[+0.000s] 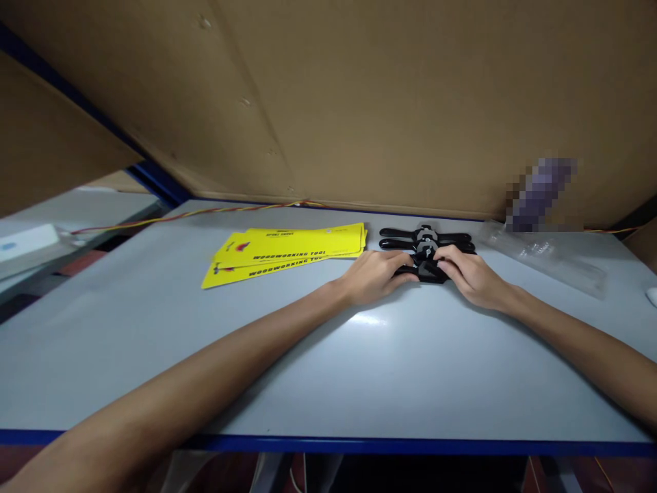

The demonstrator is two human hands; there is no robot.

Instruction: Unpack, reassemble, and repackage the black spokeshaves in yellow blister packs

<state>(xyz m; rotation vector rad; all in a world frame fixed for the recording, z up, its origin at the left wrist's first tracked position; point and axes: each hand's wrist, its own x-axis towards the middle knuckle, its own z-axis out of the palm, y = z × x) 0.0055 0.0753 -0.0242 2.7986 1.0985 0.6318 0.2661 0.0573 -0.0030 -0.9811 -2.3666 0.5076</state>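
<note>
Several black spokeshaves [426, 236] with grey metal middles lie side by side towards the back of the grey table. My left hand [377, 274] is closed around the left handle of the nearest black spokeshave [432, 272]. On that tool's right side is my right hand [472, 274], its fingers pressed together at the middle and right handle. My fingers hide part of both handles. Left of the tools, yellow cards [287, 248] printed "WOODWORKING TOOL" lie in an overlapping, fanned stack.
Clear plastic bags [549, 260] lie on the right of the table [328, 370]. Behind stands a brown cardboard wall [359, 103], with a blurred purple object [541, 195] before it. A red and yellow wire [205, 211] runs along the back left; a white box [31, 248] sits far left.
</note>
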